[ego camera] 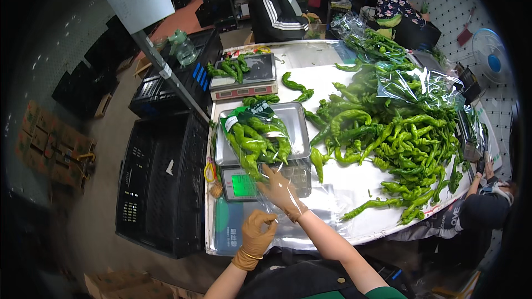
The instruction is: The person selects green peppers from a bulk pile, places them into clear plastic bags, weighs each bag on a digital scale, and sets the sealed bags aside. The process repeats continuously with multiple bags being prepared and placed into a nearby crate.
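A clear plastic bag [272, 135] of green peppers lies on the metal pan of a digital scale [303, 133], its mouth towards me. My left hand [255, 232], in a tan glove, pinches the bag's edge near the front of the table. My right hand [280, 193], gloved alike, reaches to the lower peppers with its fingers apart. Clear film covers part of it; whether it is fully inside the bag I cannot tell. Beside the hands, the scale's lit green display [244, 185] shows digits. A big heap of loose green peppers [407, 145] spreads to the right.
A second scale [245, 77] farther back carries a few peppers. Black plastic crates [160, 187] stand left of the table, by a metal post [166, 70]. More filled clear bags [419, 83] lie at the back right. Co-workers [278, 8] are across and to the right [478, 207].
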Tool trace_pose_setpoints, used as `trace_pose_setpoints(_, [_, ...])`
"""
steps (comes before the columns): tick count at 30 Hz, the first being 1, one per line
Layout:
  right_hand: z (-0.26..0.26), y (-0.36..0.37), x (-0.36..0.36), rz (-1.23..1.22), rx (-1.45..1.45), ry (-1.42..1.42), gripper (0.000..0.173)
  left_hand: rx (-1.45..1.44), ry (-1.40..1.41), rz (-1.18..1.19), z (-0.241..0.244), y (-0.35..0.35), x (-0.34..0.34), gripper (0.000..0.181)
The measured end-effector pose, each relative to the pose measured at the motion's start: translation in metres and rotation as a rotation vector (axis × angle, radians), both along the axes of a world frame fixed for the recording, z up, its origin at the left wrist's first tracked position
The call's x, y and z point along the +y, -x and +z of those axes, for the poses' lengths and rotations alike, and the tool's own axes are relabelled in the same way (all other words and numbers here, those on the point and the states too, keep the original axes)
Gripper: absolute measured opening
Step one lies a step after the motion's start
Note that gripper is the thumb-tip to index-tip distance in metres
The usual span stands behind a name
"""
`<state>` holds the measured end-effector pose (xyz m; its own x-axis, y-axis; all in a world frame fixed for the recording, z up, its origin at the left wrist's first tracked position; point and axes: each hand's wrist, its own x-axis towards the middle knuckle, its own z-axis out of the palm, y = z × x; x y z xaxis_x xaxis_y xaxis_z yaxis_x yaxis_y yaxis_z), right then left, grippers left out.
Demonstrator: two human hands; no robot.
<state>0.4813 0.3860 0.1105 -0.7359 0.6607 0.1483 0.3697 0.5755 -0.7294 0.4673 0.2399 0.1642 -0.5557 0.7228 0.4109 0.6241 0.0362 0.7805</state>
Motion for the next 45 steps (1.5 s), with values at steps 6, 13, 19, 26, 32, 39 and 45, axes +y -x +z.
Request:
trace_pose_setpoints(6, [-0.001,0.038,0.013,-0.006,0.327,0.184,0.037,-0.103,-0.105,-0.025,-0.048,0.044,-0.014,0.075])
trace_pose_setpoints(13, [-0.038,0.015,-0.022,-0.155,0.743,1.095,0.038,-1.266,-0.263,-0.385,-0.071,0.063,-0.005,0.107])
trace_pose_setpoints(19, [-0.034,-0.033,-0.033,-0.166,0.685,0.866,0.035,0.161,0.299,-0.317,-0.003,0.048,-0.008,0.096])
trace_pose_setpoints(26, [-0.003,-0.199,-0.051,-0.313,0.658,1.015,0.028,0.344,0.518,-0.496,0.056,0.045,-0.024,0.083])
trace_pose_setpoints(32, [0.033,-0.358,-0.081,-0.850,0.688,0.949,0.024,-0.003,0.161,-0.660,0.041,0.008,-0.004,0.058])
trace_pose_setpoints(39, [0.013,-0.495,-0.188,-1.706,1.006,0.452,0.020,0.124,0.212,-1.147,0.041,-0.042,0.018,0.046])
trace_pose_setpoints(45, [-0.038,-0.668,-0.342,-2.174,1.530,-0.089,0.032,0.103,0.170,-1.203,0.046,-0.070,0.028,0.042])
